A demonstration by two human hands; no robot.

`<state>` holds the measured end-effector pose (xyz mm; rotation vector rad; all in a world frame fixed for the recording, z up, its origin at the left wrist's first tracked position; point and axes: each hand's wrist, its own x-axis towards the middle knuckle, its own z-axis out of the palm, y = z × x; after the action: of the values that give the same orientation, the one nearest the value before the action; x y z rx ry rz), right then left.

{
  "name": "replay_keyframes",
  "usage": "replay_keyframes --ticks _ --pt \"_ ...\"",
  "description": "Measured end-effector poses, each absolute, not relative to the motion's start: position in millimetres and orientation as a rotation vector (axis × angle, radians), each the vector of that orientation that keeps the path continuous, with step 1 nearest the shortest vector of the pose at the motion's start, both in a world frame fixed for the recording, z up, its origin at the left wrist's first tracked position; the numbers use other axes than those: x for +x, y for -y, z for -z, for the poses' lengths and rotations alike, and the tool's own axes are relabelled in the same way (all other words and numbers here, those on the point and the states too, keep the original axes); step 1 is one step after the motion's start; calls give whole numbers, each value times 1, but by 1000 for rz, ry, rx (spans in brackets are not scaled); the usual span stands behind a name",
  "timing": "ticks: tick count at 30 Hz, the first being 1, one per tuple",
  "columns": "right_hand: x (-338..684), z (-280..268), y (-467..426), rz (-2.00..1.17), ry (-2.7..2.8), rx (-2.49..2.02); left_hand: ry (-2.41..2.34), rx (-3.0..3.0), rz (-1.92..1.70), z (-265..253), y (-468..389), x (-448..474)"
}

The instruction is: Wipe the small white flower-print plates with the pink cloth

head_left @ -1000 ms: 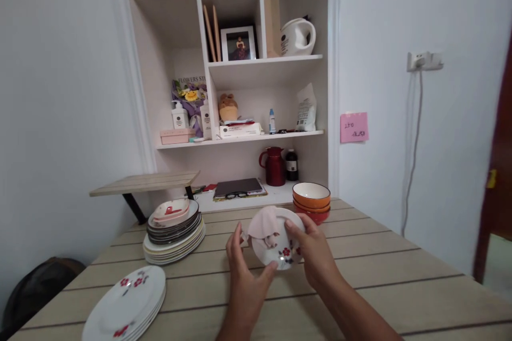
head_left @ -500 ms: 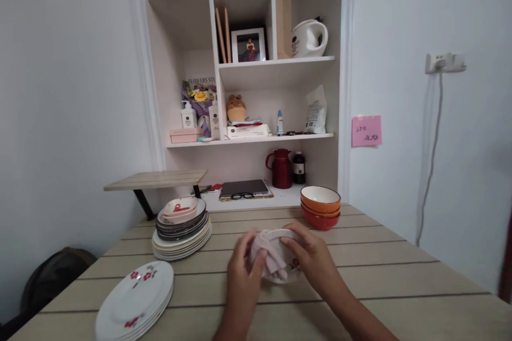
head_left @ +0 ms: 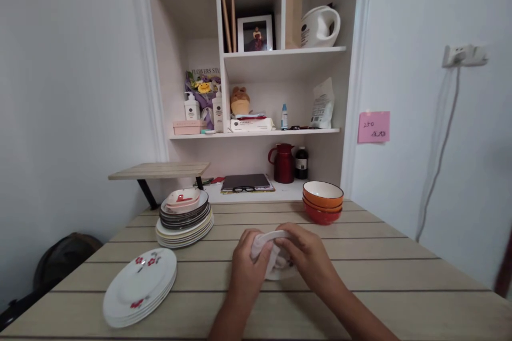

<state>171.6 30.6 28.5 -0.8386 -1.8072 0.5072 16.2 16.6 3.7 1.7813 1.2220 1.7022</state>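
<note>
Low over the middle of the table, a small white dish [head_left: 274,276] with a floral pattern is held tilted between my two hands. I cannot tell whether it is a bowl or a plate. My left hand [head_left: 248,258] is closed at its left side, with a pale pink cloth [head_left: 261,242] pinched under the thumb and lying against the dish. My right hand [head_left: 306,253] grips the rim on the right, thumb on the near side. Fingers hide much of the dish. To the left lies a stack of white plates [head_left: 140,287] with red flowers.
Mixed plates and small dishes [head_left: 186,224] are stacked at the back left, near a raised wooden shelf [head_left: 160,170]. Orange and red bowls [head_left: 323,202] stand nested at the back right. Behind are a red jug [head_left: 284,164], dark bottle [head_left: 301,164], laptop [head_left: 246,182] and glasses.
The camera view has tilted down and shifted slightly left. The cloth's loose folds have moved on the dish and show less; both hands keep hold.
</note>
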Motion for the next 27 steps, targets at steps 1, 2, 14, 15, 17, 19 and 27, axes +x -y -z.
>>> replay_keyframes --ticks 1,2,14,15,17,19,27 --pt "171 -27 -31 -562 1775 -842 -1219 1730 -1693 -3 -17 17" --pt "170 -25 -31 -618 1737 -842 -1210 1672 -1686 -3 -17 18" --pt "154 -12 -36 -1152 1039 -769 -922 976 -1748 1 -24 31" --pt "151 -10 -36 -1196 986 -768 -921 950 -1756 1 -25 31" --pt "145 -5 -37 -1277 872 -723 -922 909 -1772 3 -27 30" --pt "142 -4 -37 -1333 779 -646 -925 886 -1779 4 -29 31" --pt "142 -5 -37 -1545 664 -560 -950 811 -1790 12 -34 31"
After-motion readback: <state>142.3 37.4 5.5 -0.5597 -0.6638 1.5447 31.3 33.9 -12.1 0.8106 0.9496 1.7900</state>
